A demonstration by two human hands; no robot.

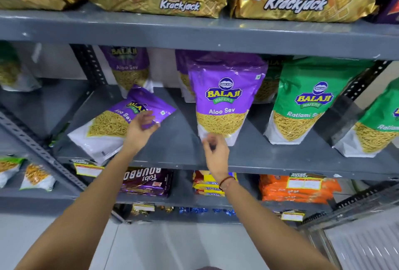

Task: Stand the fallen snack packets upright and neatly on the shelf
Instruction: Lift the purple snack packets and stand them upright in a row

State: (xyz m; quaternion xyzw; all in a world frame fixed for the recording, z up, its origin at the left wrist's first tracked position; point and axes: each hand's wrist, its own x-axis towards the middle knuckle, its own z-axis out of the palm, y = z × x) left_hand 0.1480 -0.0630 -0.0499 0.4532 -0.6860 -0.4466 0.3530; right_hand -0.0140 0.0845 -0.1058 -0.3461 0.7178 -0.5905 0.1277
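A purple Aloo Sev packet [112, 125] lies tilted on its back at the left of the grey middle shelf [179, 140], its top pointing right. My left hand [141, 128] is on its top right corner, fingers closed around the purple edge. A second purple Aloo Sev packet [224, 99] stands upright in the shelf's middle. My right hand [214, 147] is at its lower left corner with the fingers curled and blurred, so I cannot tell whether it grips. More purple packets [129, 69] stand behind.
Green Ratlami Sev packets [306, 101] stand upright to the right. Gold Krackjack packs [302, 2] fill the shelf above, and biscuit packs [146, 183] and orange packets [295, 190] the shelf below. A slotted upright post [90, 66] stands behind the fallen packet.
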